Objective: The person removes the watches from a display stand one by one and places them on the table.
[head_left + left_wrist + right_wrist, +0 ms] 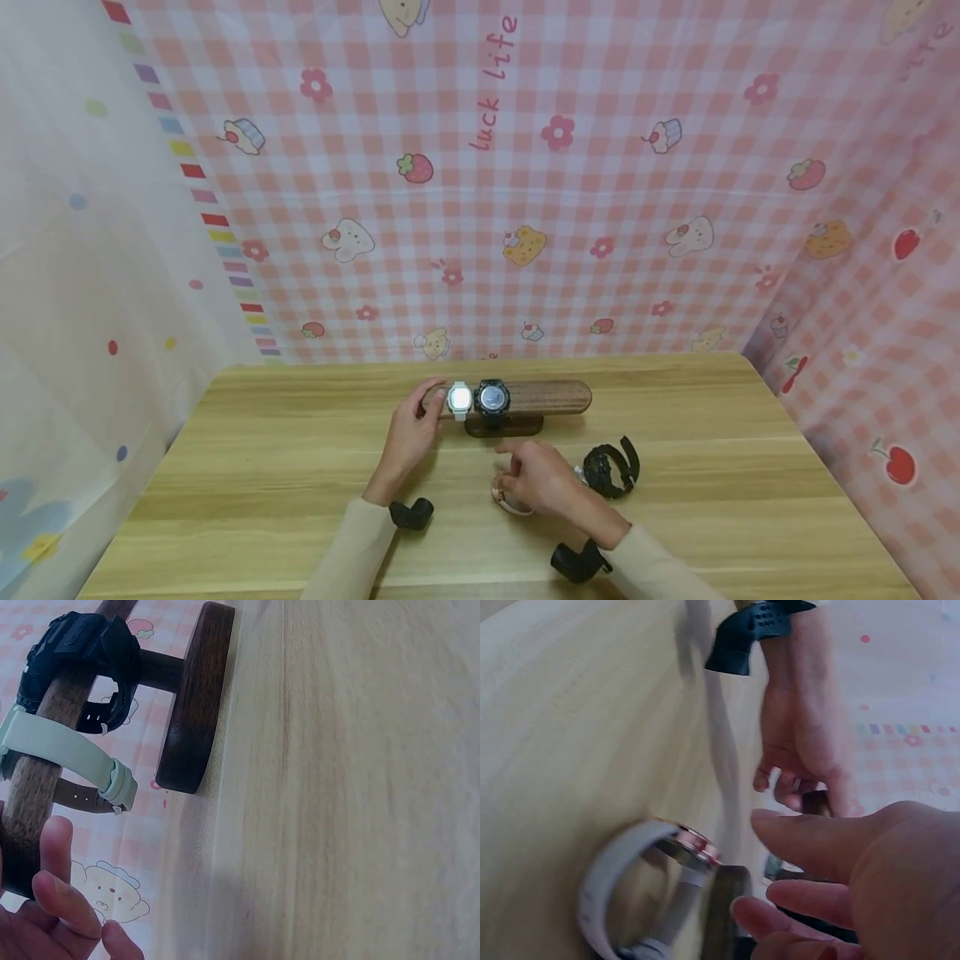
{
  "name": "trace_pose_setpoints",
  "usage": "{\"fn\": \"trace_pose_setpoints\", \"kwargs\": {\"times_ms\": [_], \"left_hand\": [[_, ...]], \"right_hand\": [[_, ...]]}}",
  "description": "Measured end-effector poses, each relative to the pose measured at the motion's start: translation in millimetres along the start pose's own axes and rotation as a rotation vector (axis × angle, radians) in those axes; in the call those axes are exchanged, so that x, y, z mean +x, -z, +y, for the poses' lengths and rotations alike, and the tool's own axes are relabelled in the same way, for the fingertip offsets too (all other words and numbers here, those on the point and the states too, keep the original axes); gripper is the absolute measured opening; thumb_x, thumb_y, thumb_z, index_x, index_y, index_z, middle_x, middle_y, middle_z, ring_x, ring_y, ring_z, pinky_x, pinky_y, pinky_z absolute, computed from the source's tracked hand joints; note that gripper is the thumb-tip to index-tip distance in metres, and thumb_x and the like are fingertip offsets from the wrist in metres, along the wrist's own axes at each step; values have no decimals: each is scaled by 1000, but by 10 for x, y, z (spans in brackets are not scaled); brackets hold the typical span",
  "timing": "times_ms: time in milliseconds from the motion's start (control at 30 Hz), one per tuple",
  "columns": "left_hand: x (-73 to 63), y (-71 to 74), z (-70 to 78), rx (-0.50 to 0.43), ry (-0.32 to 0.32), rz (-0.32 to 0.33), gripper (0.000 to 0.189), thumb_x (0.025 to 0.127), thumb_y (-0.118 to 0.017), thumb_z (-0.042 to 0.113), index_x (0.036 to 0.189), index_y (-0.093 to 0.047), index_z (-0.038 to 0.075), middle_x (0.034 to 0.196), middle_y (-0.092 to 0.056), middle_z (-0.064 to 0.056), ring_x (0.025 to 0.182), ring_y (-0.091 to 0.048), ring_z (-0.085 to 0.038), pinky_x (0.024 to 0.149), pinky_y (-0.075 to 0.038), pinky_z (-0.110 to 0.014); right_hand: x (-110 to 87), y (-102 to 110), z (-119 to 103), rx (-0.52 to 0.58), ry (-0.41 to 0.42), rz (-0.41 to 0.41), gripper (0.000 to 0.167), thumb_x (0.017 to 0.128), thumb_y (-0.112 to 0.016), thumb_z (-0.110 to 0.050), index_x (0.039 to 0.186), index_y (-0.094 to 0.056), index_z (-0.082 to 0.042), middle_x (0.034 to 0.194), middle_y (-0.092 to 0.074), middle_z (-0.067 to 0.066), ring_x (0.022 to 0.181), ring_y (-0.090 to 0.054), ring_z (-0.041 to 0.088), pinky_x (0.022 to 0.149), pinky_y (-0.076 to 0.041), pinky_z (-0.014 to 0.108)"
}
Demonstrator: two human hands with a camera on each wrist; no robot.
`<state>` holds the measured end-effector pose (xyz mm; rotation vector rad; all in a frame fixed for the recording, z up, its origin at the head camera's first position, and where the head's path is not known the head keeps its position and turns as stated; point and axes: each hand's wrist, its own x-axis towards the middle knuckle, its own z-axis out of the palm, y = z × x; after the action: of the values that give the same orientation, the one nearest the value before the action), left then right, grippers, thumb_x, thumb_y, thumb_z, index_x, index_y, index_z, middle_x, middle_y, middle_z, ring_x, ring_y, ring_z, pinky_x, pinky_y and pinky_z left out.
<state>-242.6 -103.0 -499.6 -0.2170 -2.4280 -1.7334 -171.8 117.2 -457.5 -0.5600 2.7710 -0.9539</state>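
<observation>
Wooden watch stand (551, 397): left end held by left hand (414, 425), fingers curled.
White-strapped watch (604, 875): beside right hand (542, 475), fingers parted, nothing held.
Loose black watch (598, 472): right.

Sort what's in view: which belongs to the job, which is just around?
Likely the job:
wooden stand, gripped by the left hand
mint watch, mounted black watch
white-strapped watch near the right hand
loose black watch

Just around:
checked backdrop
tabletop
wrist cameras
</observation>
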Motion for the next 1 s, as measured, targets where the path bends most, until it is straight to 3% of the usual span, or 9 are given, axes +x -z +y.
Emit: {"fn": "trace_pose_setpoints", "kwargs": {"times_ms": [200,367,467,600,767,1000], "left_hand": [[1,10,3,2,-3,-6,36,104,-53,31,134,-61,14,73,-57,-7,61,-56,-15,54,-47,-25],[9,13,9,8,8,-7,35,104,-52,31,134,-61,16,73,-56,-6,61,-56,-17,53,-45,-24],[14,8,9,11,10,-8,34,104,-52,31,134,-61,16,73,-56,-7,62,-56,-17,54,-46,-24],[16,1,-1,15,7,-4,34,104,-52,30,133,-62,16,73,-57,-7,61,-57,-17,53,-45,-24],[14,-7,-18,25,4,-2,33,104,-52,31,132,-62,16,71,-57,-7,60,-57,-17,53,-45,-24],[9,-7,-16,23,16,2,32,104,-52,32,131,-63,18,71,-56,-7,61,-57,-17,53,-45,-25]], "right_hand": [[-4,194,-36,-13,30,111,35,87,-76,-17,119,-69,-3,79,-56,-4,59,-44,9,50,-36,22],[49,350,5,-23,24,241,31,86,-78,-19,114,-73,-6,80,-59,-3,65,-48,11,57,-40,24],[86,448,59,-12,10,314,33,87,-78,-21,116,-72,-6,90,-63,3,79,-57,18,68,-49,33],[135,558,171,19,-38,371,39,90,-75,-23,124,-67,-5,110,-59,15,100,-55,29,80,-48,44],[167,641,331,18,-94,387,49,93,-72,-29,134,-60,-5,121,-51,21,104,-49,34,81,-44,46],[191,651,509,-42,-153,318,70,95,-65,-41,151,-39,-7,140,-38,30,127,-35,46,100,-31,62]]}}
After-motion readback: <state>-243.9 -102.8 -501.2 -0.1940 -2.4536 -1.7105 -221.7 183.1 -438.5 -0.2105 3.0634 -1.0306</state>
